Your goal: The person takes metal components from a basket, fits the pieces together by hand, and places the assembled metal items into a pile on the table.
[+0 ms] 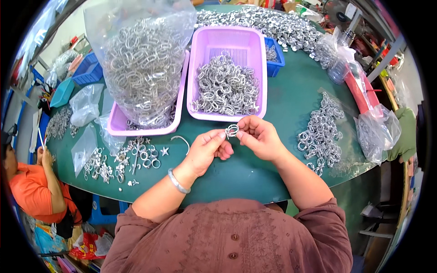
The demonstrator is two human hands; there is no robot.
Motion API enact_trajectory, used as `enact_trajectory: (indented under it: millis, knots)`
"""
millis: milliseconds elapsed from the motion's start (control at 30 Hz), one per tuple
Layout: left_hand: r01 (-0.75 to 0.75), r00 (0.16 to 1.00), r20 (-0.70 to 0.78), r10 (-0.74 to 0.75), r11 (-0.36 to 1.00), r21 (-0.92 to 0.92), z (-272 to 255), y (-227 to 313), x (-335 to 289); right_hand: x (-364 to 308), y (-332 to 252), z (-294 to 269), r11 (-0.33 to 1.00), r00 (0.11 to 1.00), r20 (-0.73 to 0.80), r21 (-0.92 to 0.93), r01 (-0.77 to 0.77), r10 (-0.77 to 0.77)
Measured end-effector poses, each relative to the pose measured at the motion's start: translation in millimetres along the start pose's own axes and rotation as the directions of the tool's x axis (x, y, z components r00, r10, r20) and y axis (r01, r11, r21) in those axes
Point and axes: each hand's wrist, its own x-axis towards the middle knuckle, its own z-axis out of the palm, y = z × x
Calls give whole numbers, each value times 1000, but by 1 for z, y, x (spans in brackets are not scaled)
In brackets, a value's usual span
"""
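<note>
Between my two hands, above the green table, is a silvery metal ring (232,130) with an openwork band. My left hand (210,148) pinches its left side between thumb and fingertips. The right side is gripped by the thumb and fingers of my right hand (257,137). Just beyond them stands a lilac plastic basket (195,77) with a heap of similar silvery rings (227,86) in it. To the right a loose pile of the same kind of rings (321,132) lies on the table.
A clear plastic bag (143,68) full of rings stands in another lilac basket (141,131) at left. Loose rings and small metal pieces (118,164) lie before it. Flat silvery pieces (259,22) cover the far edge. A person in orange (36,186) sits far left.
</note>
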Motion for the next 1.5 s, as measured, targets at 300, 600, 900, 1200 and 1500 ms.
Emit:
enact_trajectory:
  millis: [300,600,900,1200,1500]
  knots:
    - [-16,999,39,10,988,156,8,-4,0,77,-56,-46,891,893,-308,-416,184,-328]
    - [-96,995,-9,101,966,240,8,0,-2,10,-95,-146,814,918,-355,-577,-66,-177]
    - [-154,988,90,128,893,423,12,-9,-7,-72,-52,-155,89,972,-220,-970,-226,81]
    - [-184,983,83,165,873,451,15,-13,-4,-81,-45,-162,-12,974,-216,-976,-216,60]
    - [-225,974,134,182,837,499,18,-7,-12,-91,-64,-163,520,923,-382,-780,-348,45]
